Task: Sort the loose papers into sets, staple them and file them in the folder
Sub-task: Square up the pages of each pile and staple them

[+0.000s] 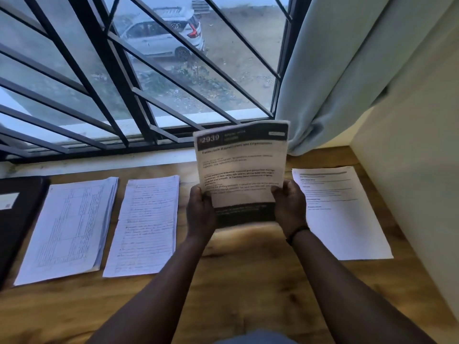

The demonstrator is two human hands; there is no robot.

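Note:
A printed sheet with black header and footer bands [242, 165] is held upright above the wooden table. My left hand [200, 212] grips its lower left edge and my right hand [289, 206] grips its lower right edge. On the table lie three sets: a thick stack of table-printed pages [72, 229] at the left, a handwritten lined stack [146, 224] beside it, and a typed white sheet [340, 212] at the right. A black folder [17, 214] lies shut at the far left edge. No stapler is in view.
The wooden table [236, 281] meets a barred window [124, 83] at the back. A pale curtain [335, 70] hangs at the back right, and a cream wall [417, 194] bounds the table's right side.

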